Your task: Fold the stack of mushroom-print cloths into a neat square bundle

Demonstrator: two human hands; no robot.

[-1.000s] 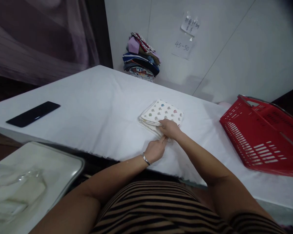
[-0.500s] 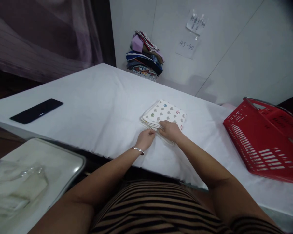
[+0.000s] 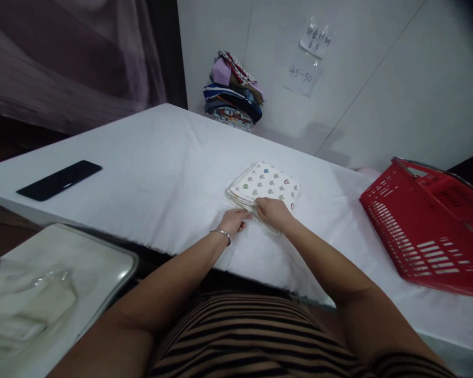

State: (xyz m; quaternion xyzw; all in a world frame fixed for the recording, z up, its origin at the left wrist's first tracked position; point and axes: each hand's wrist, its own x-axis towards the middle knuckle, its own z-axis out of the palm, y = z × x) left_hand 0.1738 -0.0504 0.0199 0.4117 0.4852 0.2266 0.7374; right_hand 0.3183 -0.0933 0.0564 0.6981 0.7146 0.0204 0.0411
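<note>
A folded white cloth [image 3: 274, 181] printed with small grey, red, blue and green motifs lies on the white-covered table, its layered edges towards me. My right hand [image 3: 275, 212] is closed on the near edge, thumb and fingers gripping the upper layers. Close by on the left, my left hand [image 3: 232, 221], with a silver bracelet at the wrist, has its fingertips at the lower layers by the near left edge. Its fingers are bent together and seem to pinch that edge. A loose lower layer sticks out beneath my right hand.
A red plastic basket [image 3: 425, 226] lies tilted at the table's right. A dark phone-like slab [image 3: 59, 180] rests at the left. Folded clothes [image 3: 234, 92] are stacked against the wall, beside paper notes [image 3: 300, 77]. A pale stool-like surface [image 3: 102, 252] with clear plastic stands at lower left.
My left hand has moved left and away from me, from below my right hand to the cloth's near left edge. My right hand keeps hold of the cloth, which stays in place.
</note>
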